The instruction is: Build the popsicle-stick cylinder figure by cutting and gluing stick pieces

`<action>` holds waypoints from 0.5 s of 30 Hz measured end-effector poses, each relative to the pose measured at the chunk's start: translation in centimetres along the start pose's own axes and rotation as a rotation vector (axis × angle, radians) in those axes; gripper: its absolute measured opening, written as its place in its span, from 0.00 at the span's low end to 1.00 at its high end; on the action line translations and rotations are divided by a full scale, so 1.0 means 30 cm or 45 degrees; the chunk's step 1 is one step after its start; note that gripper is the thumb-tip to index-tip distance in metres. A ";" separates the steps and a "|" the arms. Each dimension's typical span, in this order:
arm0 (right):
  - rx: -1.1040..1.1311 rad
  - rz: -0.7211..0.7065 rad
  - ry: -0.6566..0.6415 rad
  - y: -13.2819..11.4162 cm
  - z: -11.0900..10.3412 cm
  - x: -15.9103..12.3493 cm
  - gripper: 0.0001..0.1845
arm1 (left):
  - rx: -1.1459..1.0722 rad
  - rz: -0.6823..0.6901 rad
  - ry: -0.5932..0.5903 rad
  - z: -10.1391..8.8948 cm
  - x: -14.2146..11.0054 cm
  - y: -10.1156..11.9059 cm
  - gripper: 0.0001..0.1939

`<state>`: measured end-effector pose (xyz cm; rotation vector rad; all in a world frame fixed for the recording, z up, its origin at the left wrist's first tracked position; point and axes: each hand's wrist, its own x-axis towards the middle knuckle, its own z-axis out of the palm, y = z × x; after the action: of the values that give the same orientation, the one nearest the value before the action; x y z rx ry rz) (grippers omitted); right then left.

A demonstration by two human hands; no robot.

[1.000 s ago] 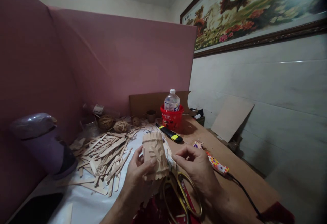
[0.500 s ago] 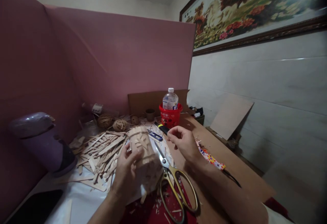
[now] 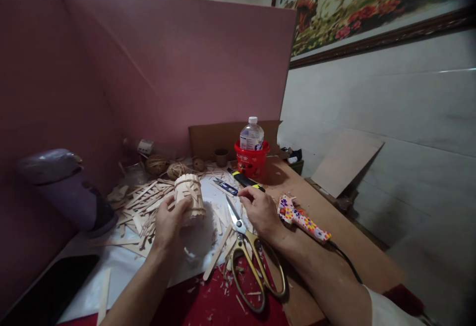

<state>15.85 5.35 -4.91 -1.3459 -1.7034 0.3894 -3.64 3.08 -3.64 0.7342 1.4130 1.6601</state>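
Note:
My left hand point(image 3: 169, 217) is closed around a small round holder point(image 3: 189, 194) made of wooden craft sticks, bound with twine near its top and bottom. Raised strips decorate its side. My right hand point(image 3: 259, 212) is pinched to the right of it, over the scissors' tip; whatever the fingertips hold, if anything, is too small to make out. Large scissors with gold handles point(image 3: 240, 232) lie between my forearms. Just beyond my right fingers are blue thread snips point(image 3: 226, 187) and a black-and-yellow utility knife point(image 3: 245, 180).
Loose craft sticks point(image 3: 139, 204) pile up at left, near twine balls point(image 3: 177, 170). A purple flask point(image 3: 70, 192) stands beside a dark flat object point(image 3: 52, 286). A red bucket point(image 3: 251, 160) holds a plastic bottle point(image 3: 253, 135). A flower-patterned glue gun point(image 3: 305, 222) trails its cord at right.
My left hand has moved the holder left, away from the scissors, uncovering the sticks and scraps beneath. My right hand has shifted slightly left and down, still pinched. The camera view has shifted too.

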 end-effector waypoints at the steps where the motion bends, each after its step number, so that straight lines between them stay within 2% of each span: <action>1: -0.011 -0.049 -0.018 -0.008 0.002 -0.005 0.08 | 0.020 -0.002 -0.003 -0.002 0.002 -0.005 0.28; 4: -0.031 -0.233 -0.092 -0.027 0.011 -0.021 0.08 | 0.090 -0.005 -0.025 -0.005 0.005 -0.021 0.29; 9: -0.128 -0.606 -0.305 -0.050 0.009 -0.055 0.09 | 0.217 0.019 -0.042 -0.005 0.013 -0.038 0.33; 15: -0.294 -0.670 -0.557 -0.082 0.008 -0.085 0.03 | 0.358 0.069 -0.102 0.001 0.014 -0.051 0.38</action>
<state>14.17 2.26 -4.46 -0.9494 -2.4443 0.1900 -3.50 3.52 -5.16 0.9930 1.5994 1.4701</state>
